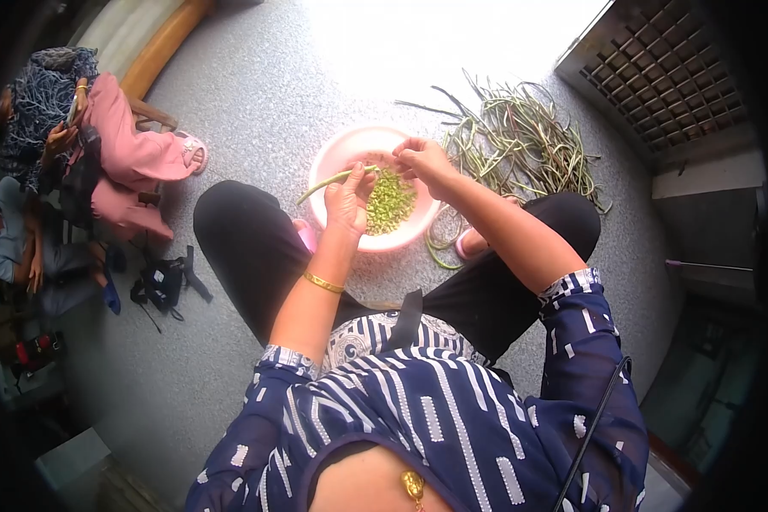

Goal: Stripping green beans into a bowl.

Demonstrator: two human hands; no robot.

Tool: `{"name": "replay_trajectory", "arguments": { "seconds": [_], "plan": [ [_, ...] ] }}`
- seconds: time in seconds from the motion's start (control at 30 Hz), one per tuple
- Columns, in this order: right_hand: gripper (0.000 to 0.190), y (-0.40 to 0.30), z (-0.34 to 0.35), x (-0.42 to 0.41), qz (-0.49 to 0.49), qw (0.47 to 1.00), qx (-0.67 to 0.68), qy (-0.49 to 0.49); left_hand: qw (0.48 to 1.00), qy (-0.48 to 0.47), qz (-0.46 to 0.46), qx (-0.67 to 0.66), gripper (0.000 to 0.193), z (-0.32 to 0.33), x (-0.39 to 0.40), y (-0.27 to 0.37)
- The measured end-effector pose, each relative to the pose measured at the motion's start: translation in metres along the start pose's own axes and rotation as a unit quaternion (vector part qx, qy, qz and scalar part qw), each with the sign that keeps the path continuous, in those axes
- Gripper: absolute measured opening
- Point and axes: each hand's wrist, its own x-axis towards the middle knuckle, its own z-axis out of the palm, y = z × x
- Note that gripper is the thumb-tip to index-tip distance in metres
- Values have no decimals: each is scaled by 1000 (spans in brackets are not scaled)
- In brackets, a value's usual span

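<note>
A pink plastic basin (400, 241) stands on the floor between my feet, with small cut green bean pieces (387, 208) in it. Over its left side my left hand (351, 197) is closed around a green long bean (333, 183), whose one end sticks out to the left past the rim. My right hand (425, 165) is above the right part of the basin, its thumb and fingertips together close to the bean's other end; whether something small is between them cannot be told. To the right of the basin lies a loose heap of whole long beans (525, 137), a few strands trailing near my right foot.
Two other people sit at the left, one in pink trousers (118, 144), one in a light blue shirt (6, 221). A black bag with straps (161, 281) lies on the speckled floor beside them. A metal lattice door (665, 77) stands at the upper right.
</note>
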Motion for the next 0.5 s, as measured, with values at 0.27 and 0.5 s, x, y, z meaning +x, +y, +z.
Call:
{"name": "replay_trajectory", "arguments": {
  "seconds": [0.27, 0.5],
  "plan": [
    [13, -1, 10, -9, -57, 985, -137, -93, 999, 4, -29, 28, 11, -6, 5, -4],
    [13, 7, 8, -5, -283, 887, -349, -110, 998, -4, -39, 55, 11, -9, 2, -6]
  ]
}}
